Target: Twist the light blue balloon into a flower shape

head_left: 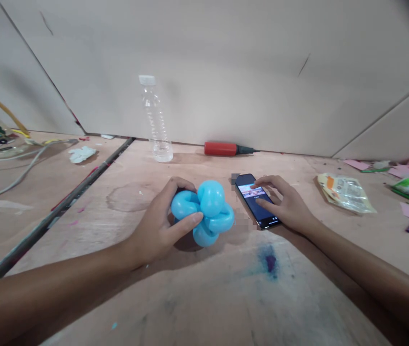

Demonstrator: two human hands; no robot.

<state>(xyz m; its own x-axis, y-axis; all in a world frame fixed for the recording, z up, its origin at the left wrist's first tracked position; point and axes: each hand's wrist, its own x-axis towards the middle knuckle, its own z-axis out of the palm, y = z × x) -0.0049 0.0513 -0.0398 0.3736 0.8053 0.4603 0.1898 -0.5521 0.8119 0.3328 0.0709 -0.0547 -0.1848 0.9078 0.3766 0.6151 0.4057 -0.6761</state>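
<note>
A twisted light-blue balloon [210, 198] with several rounded loops is held in my left hand [164, 223], its thumb pressed on the front and its fingers around the far left side. To the right, a black smartphone [262, 214] lies flat on the wooden table [204, 298], its screen lit. My right hand [285, 204] is over the phone's right side, fingers apart, with fingertips at the screen. It grips nothing.
A clear bottle [157, 120] with a white cap stands near the wall. Right of it lies a red hand pump [221, 149]. A plastic packet [346, 192] and paper scraps are at right; a crumpled white piece [82, 154] and cables [28, 170] at left.
</note>
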